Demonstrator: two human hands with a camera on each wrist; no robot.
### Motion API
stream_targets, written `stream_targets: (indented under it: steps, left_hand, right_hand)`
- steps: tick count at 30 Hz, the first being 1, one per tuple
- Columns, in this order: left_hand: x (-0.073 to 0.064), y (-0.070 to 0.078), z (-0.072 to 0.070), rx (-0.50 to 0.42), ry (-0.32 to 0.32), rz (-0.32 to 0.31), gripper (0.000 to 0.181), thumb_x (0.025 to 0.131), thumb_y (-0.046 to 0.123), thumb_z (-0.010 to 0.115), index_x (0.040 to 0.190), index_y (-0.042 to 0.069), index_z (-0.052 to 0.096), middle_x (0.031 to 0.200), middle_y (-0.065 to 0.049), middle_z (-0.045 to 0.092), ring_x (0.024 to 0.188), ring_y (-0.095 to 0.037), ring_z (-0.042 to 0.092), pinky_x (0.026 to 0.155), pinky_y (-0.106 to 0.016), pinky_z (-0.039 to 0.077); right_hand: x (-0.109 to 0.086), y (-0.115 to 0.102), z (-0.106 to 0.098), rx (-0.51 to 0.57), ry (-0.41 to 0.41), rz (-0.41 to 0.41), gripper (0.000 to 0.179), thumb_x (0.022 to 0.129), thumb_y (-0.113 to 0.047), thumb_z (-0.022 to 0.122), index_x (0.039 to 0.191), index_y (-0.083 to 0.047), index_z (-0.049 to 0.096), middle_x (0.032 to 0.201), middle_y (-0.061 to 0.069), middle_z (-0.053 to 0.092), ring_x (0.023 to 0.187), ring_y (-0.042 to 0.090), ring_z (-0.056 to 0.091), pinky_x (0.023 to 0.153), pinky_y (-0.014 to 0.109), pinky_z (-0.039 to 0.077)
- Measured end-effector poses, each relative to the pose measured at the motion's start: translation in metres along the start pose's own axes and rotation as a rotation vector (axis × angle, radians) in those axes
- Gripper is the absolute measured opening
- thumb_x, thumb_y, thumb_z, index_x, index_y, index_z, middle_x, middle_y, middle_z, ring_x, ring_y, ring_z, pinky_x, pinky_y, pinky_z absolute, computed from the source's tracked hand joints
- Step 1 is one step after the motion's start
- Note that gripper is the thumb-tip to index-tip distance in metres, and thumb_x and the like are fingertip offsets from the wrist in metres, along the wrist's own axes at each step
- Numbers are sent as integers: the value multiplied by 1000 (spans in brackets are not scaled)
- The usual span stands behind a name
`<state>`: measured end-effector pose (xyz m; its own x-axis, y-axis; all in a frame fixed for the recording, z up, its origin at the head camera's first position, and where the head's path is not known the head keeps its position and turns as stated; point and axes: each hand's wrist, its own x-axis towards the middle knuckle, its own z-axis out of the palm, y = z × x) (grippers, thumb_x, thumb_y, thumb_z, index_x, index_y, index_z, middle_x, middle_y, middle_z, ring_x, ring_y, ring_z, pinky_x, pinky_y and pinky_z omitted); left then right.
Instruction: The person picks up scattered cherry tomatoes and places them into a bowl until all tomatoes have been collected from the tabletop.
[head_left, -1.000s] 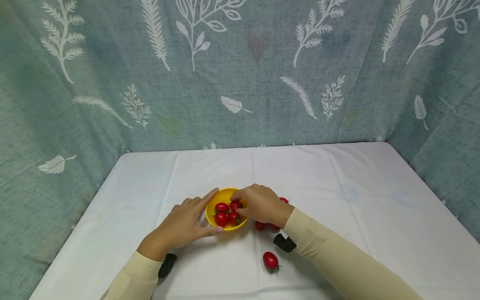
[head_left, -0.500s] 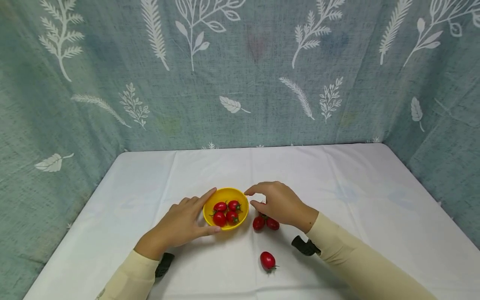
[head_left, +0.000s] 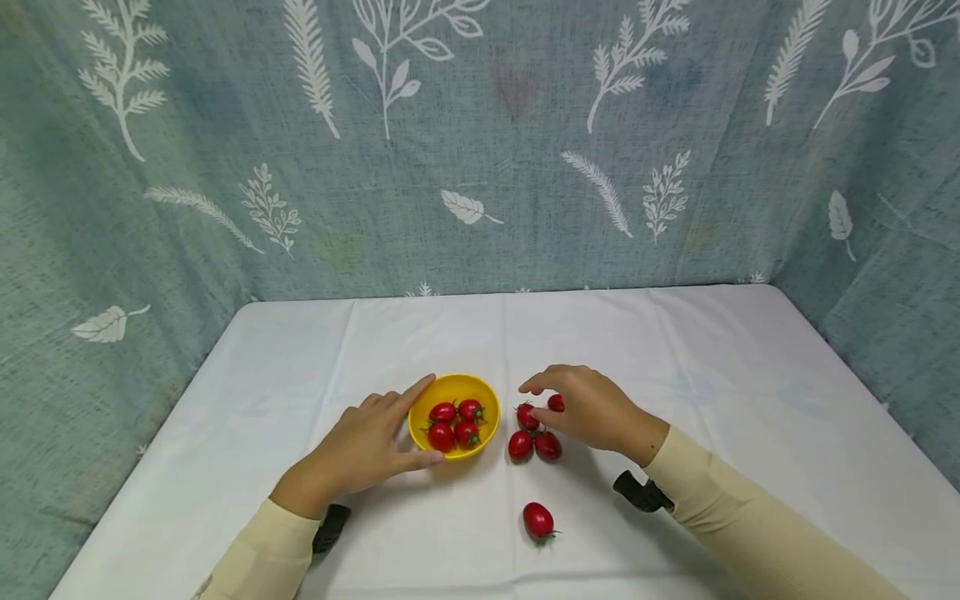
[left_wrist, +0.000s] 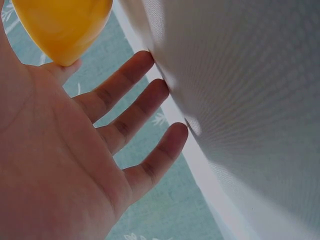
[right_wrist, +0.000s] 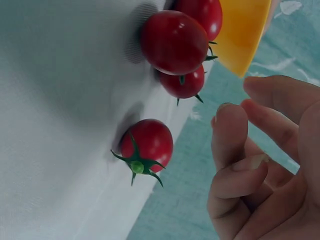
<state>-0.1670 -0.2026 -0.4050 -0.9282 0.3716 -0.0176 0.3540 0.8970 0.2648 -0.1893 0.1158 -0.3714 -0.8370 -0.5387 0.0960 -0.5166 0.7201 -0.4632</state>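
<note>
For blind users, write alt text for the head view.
A left hand rests against a yellow bowl of four red tomatoes; the right hand hovers near four loose tomatoes on a white tablecloth, another tomato lying apart.

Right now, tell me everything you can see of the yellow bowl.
The yellow bowl is round and smooth, slightly shiny, and looks like plastic. It sits upright on the white cloth, with four red tomatoes grouped inside. The left hand touches its near-left edge with the thumb and its far-left edge with the forefinger; the right hand is apart from it.
</note>
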Motion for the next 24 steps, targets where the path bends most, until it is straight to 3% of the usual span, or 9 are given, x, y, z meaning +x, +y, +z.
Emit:
stream_targets:
  steps: [7,24]
  left_hand:
    - [0,2,-1,8,4,-2,103,75,82,61,159,36,23,123,-1,64,112,-24,55,84,-48,46]
    - [0,1,0,2,3,-5,103,75,78,65,159,38,22,123,-2,63,111,-23,55,86,-51,47]
  right_hand:
    - [3,2,3,-29,-70,20,33,88,-20,77,121,-16,73,106,-1,72,68,8,51,65,24,45]
    - [12,7,12,-11,-119,65,34,87,-20,78,120,-15,72,102,-2,71,67,9,52,62,23,46]
